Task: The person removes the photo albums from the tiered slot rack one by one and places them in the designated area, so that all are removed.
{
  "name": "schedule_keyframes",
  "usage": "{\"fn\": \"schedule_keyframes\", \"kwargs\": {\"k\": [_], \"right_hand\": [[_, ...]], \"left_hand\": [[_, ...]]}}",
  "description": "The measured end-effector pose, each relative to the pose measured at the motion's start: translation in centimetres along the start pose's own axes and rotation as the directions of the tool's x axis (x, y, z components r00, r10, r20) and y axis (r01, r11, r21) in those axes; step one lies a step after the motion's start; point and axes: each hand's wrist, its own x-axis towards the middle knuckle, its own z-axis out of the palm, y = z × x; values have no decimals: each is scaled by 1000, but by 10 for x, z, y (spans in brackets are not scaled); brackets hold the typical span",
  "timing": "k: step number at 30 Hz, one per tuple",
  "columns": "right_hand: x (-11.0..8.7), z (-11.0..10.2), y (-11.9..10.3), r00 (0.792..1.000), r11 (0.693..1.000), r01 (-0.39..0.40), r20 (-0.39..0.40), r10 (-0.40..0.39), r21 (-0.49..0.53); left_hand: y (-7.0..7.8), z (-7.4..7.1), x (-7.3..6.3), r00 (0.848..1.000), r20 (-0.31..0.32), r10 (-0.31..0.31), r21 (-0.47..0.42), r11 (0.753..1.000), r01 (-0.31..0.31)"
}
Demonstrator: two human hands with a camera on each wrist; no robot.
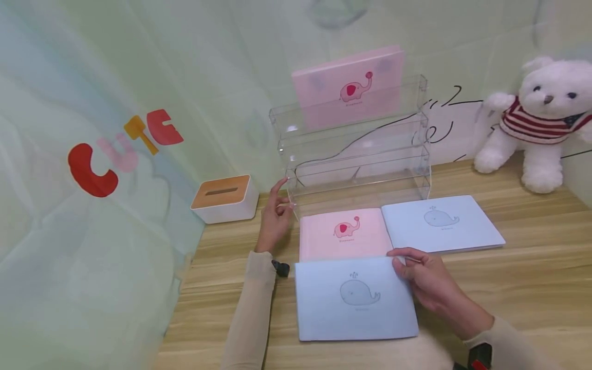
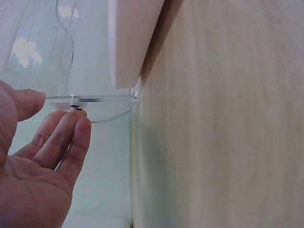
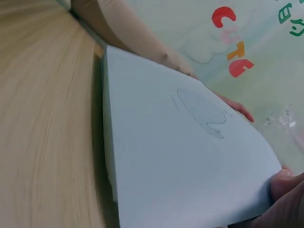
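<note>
My right hand [image 1: 430,280] pinches the top right corner of a light blue whale booklet [image 1: 356,324], thumb on the cover. That booklet is tilted in the right wrist view and overlaps the lower edge of a pink elephant booklet [image 1: 319,236] on the table. My left hand [image 1: 276,216] is at the left side of a clear tiered acrylic rack [image 1: 356,192]; in the left wrist view its fingers [image 2: 61,137] are loosely bent by the side panel, with contact hard to tell. Another pink elephant booklet [image 1: 319,87] stands in the rack's top tier.
A second blue whale booklet [image 1: 407,231] lies right of the pink one. A white tissue box [image 1: 226,211] with a wooden lid stands left of the rack, and a white teddy bear [image 1: 538,133] sits at the back right. A curtain hangs behind the wooden table [image 1: 546,277].
</note>
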Motion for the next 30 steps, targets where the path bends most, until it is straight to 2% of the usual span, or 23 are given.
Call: {"fn": "schedule_keyframes", "kwargs": {"k": [2, 4, 8, 11, 19, 30], "right_hand": [[2, 1, 2, 1000, 999, 9, -20, -10, -49], [5, 1, 4, 999, 995, 13, -36, -16, -96], [11, 3, 6, 997, 981, 4, -73, -18, -194], [15, 3, 9, 996, 974, -22, -92, 1, -226], [23, 8, 13, 992, 959, -42, -127, 7, -281], [28, 7, 11, 994, 940, -33, -112, -6, -340]], "left_hand": [[1, 0, 0, 1000, 5, -18, -2, 1000, 18], [9, -1, -2, 1000, 13, -26, -2, 1000, 26], [7, -2, -1, 1000, 10, 10, 4, 1000, -10], [-4, -3, 2, 999, 2, 33, 12, 999, -33], [-1, -4, 1, 999, 1, 36, 26, 999, -36], [-3, -1, 2, 999, 3, 42, 48, 998, -42]]}}
